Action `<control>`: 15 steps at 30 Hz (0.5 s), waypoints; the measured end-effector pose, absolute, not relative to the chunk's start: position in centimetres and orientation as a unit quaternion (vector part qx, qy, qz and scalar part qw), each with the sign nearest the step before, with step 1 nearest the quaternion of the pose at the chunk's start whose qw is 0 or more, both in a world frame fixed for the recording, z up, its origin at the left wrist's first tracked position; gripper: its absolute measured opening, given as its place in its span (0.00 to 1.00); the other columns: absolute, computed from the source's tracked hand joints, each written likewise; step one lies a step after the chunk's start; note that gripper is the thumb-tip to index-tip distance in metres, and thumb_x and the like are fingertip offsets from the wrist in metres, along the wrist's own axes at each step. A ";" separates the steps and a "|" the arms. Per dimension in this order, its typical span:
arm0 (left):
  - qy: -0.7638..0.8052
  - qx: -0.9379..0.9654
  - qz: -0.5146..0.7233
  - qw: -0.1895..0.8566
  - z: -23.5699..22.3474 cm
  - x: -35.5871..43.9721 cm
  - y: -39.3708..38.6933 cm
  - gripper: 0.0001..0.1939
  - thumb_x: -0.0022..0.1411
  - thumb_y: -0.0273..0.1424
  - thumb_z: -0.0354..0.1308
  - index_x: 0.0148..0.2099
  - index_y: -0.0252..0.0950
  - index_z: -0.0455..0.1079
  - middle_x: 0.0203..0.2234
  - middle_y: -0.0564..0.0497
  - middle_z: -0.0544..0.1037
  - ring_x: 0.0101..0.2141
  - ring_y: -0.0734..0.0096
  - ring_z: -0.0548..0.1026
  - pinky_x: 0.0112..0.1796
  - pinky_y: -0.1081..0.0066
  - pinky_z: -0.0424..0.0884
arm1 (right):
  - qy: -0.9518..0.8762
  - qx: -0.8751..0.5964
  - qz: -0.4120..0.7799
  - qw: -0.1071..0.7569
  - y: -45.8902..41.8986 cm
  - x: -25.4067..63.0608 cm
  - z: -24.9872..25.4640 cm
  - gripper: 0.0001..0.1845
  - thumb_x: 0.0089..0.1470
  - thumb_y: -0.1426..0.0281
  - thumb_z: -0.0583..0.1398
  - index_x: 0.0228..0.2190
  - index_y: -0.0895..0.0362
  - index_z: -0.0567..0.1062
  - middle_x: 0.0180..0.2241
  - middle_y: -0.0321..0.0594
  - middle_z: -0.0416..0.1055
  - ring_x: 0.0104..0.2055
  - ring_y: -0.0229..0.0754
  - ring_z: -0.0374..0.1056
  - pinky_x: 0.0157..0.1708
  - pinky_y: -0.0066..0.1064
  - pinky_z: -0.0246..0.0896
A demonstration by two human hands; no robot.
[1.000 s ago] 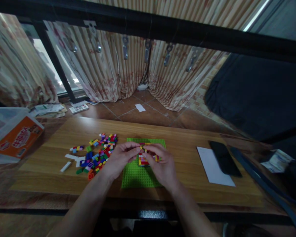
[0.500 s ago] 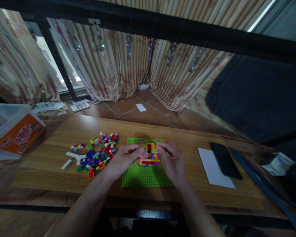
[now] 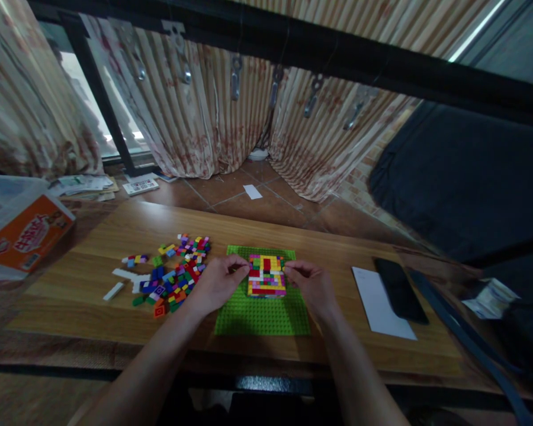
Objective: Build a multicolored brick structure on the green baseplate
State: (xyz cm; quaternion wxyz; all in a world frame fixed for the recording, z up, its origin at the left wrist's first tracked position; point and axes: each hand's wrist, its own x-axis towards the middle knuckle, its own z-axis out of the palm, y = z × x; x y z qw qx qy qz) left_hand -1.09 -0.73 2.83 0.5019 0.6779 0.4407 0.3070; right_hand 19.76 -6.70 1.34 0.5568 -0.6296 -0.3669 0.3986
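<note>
A low, multicoloured build of toy bricks (image 3: pixel 267 280) sits on the green studded baseplate (image 3: pixel 262 319), toward its far half. Yellow, red, white, pink and green pieces show on its top. At its left side, my left hand (image 3: pixel 220 283) is closed, thumb and forefinger pinched against the edge. My right hand (image 3: pixel 311 289) pinches at the opposite edge in the same way, close to a small green piece. The fingertips cover whatever small piece may lie between them.
Left of the baseplate lies a heap of loose bricks (image 3: pixel 177 281), with white pieces (image 3: pixel 133 276) beside it. A white sheet (image 3: pixel 377 305) and a black phone (image 3: pixel 400 291) lie to the right. A clear plastic box (image 3: pixel 22 231) with an orange label stands past the table's left end.
My hands have drawn apart, from over the brick build's top to its left and right edges, leaving more of its top visible. The view has shifted slightly.
</note>
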 end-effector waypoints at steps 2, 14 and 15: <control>0.439 0.689 0.303 0.490 2.6 -1.2 -0.7 0.10 0.59 0.36 0.57 0.35 0.37 0.78 0.30 0.51 0.82 0.33 0.66 0.76 0.36 0.70 0.69 | -0.369 -0.633 0.389 0.558 -6.6 19.8 1.2 0.13 0.36 0.59 0.70 0.24 0.55 0.81 0.21 0.35 0.76 0.24 0.38 0.67 0.27 0.31 0.63; 0.469 0.713 0.257 0.453 3.3 -1.0 -1.1 0.10 0.59 0.31 0.55 0.36 0.36 0.78 0.31 0.50 0.82 0.33 0.64 0.77 0.37 0.68 0.69 | -0.411 -0.664 0.352 0.516 -6.8 19.9 1.6 0.11 0.40 0.60 0.68 0.22 0.56 0.81 0.23 0.39 0.78 0.27 0.42 0.70 0.29 0.33 0.64; 0.470 0.712 0.257 0.454 3.4 -0.9 -1.1 0.10 0.59 0.31 0.55 0.36 0.36 0.78 0.31 0.50 0.82 0.33 0.64 0.77 0.37 0.68 0.69 | -0.411 -0.666 0.351 0.514 -6.8 19.9 1.6 0.12 0.40 0.60 0.69 0.22 0.56 0.81 0.23 0.39 0.78 0.27 0.42 0.70 0.29 0.32 0.64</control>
